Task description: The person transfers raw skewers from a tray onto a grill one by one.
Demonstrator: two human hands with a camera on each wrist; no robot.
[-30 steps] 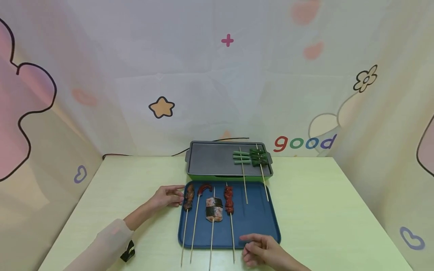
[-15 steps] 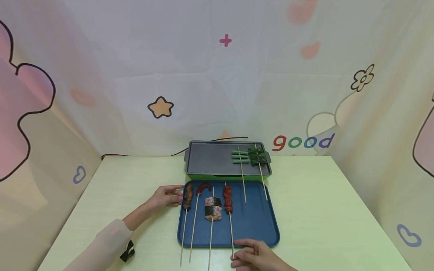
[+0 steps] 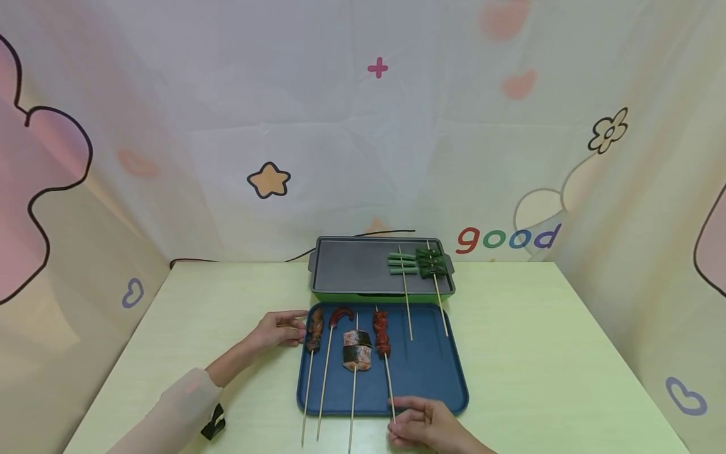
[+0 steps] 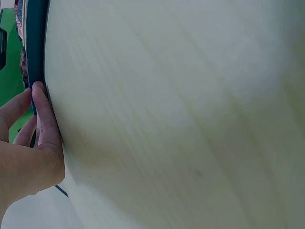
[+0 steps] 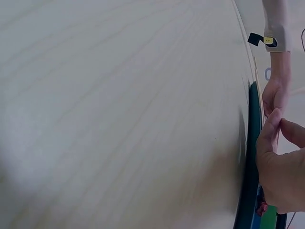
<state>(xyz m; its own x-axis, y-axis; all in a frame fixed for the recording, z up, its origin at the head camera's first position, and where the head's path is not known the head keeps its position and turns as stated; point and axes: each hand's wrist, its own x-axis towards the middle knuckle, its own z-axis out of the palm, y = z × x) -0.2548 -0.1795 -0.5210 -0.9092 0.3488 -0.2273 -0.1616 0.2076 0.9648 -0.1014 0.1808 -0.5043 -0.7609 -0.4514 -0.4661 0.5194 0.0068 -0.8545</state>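
Near the front edge of the blue tray (image 3: 425, 378), my right hand (image 3: 428, 425) pinches the stick of a red meat skewer (image 3: 382, 334) between thumb and fingers. The meat end lies over the tray. My left hand (image 3: 279, 329) is at the tray's left side, and in the left wrist view its thumb and fingertips hold the rim. Also on the tray are a brown meat skewer (image 3: 314, 331), a curled red skewer (image 3: 341, 316) that looks like a prawn or sausage, and a skewer with pale, dark-banded rolls (image 3: 357, 350). Their sticks extend past the front rim.
Behind the tray stands a green grill with a grey plate (image 3: 351, 265). On its right side lie two skewers of green vegetables (image 3: 432, 263), their sticks reaching over the tray. A printed cloth (image 3: 340, 157) hangs behind the pale table (image 3: 527, 353); a black cord runs along its back.
My right hand has moved left to the red meat skewer and taken hold of its stick, whose lower end has shifted slightly right. The left hand stays at the tray's edge.
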